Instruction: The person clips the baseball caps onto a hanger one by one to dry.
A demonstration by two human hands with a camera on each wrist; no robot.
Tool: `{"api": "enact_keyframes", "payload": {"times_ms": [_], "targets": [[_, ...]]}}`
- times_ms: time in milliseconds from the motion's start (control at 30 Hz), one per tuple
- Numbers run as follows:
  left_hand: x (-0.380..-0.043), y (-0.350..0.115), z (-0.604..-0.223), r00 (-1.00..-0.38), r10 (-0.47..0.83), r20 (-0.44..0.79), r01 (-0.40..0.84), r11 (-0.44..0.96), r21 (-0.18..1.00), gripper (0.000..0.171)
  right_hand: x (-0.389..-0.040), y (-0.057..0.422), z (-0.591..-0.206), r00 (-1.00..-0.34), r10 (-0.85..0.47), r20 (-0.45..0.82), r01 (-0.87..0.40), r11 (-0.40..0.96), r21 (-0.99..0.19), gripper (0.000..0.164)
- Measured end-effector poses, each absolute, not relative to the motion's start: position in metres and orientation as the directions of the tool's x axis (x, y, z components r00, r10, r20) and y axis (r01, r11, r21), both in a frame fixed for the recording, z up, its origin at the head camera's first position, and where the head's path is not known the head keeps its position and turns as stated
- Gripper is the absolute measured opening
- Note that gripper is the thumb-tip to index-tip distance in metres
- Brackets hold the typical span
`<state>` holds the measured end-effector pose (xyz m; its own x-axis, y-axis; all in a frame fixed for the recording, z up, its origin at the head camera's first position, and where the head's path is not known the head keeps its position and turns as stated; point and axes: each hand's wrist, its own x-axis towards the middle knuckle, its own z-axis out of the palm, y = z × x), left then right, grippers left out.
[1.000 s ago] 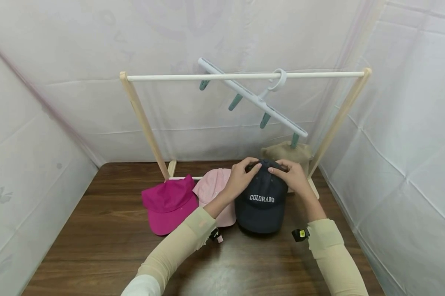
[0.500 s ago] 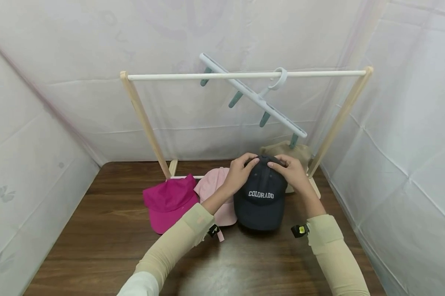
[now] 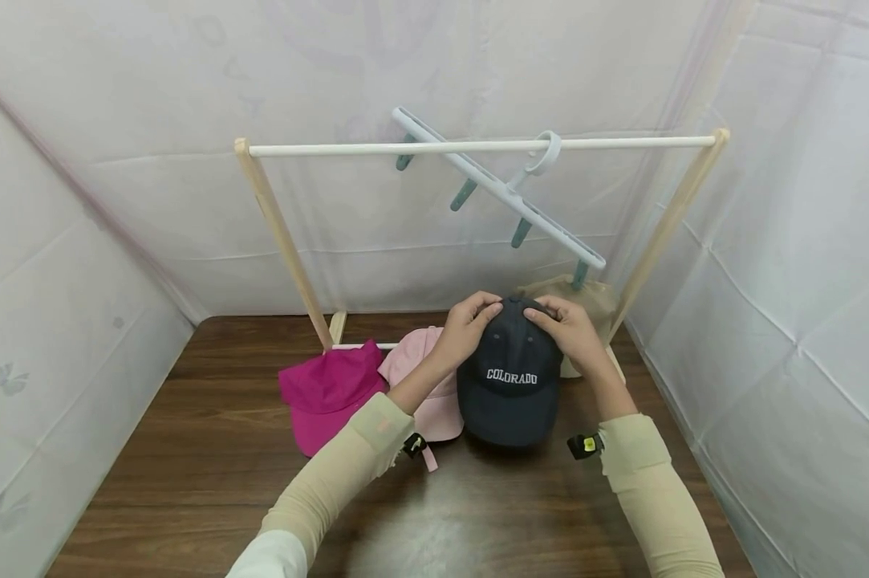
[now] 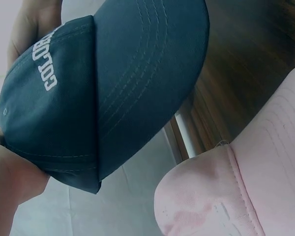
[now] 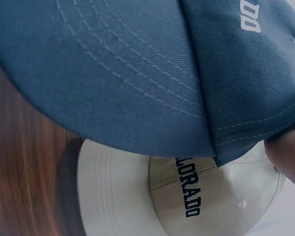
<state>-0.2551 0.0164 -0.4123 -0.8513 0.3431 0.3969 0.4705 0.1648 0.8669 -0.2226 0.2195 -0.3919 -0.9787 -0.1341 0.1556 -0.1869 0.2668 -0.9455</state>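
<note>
A navy baseball cap point(image 3: 509, 413) with white COLORADO lettering is held upright, brim down toward me, in front of the rack. My left hand point(image 3: 464, 333) pinches the left side of its crown top. On the other side, my right hand point(image 3: 570, 333) pinches the crown top, thumb in front. Behind the navy cap and to its right is a beige cap point(image 5: 211, 196), also lettered COLORADO, partly hidden. Over it slants a pale blue hanger point(image 3: 502, 193) with several green clips, its right-end clip point(image 3: 580, 277) at the beige cap's top.
The hanger hooks on the white bar point(image 3: 333, 150) of a wooden-sided rack. Left of the navy cap, a pink cap point(image 3: 408, 361) lies on the brown table point(image 3: 188, 449), and a magenta cap point(image 3: 333, 381) lies beside it. White fabric walls point(image 3: 152, 201) enclose the table.
Both hands and the navy cap have moved slightly up in the head view. The hanger sways a little. The pink and magenta caps have stayed in place.
</note>
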Motion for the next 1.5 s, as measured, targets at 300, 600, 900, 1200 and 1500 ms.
{"api": "enact_keyframes", "payload": {"times_ms": [300,600,900,1200,1500], "targets": [[-0.256,0.015,-0.416,-0.861,0.341,0.377,0.455,0.185,0.871,0.026,-0.237,0.223,-0.413,-0.979,-0.107,0.171,-0.191,0.208,-0.959,0.028],[-0.258,0.011,-0.415,-0.857,0.371,0.357,0.444,0.184,0.877,0.028,-0.237,0.218,-0.411,-0.971,-0.091,0.220,-0.237,0.257,-0.937,0.033],[-0.252,0.005,-0.401,-0.840,0.416,0.349,0.442,0.152,0.884,0.023,-0.239,0.216,-0.411,-0.972,-0.106,0.207,-0.229,0.263,-0.937,0.031],[-0.242,-0.001,-0.385,-0.822,0.434,0.369,0.456,0.116,0.882,0.021,-0.235,0.211,-0.398,-0.972,-0.119,0.202,-0.227,0.269,-0.936,0.026],[-0.253,0.001,-0.381,-0.848,0.412,0.334,0.423,0.146,0.894,0.024,-0.231,0.201,-0.379,-0.963,-0.127,0.236,-0.261,0.247,-0.933,0.023]]}}
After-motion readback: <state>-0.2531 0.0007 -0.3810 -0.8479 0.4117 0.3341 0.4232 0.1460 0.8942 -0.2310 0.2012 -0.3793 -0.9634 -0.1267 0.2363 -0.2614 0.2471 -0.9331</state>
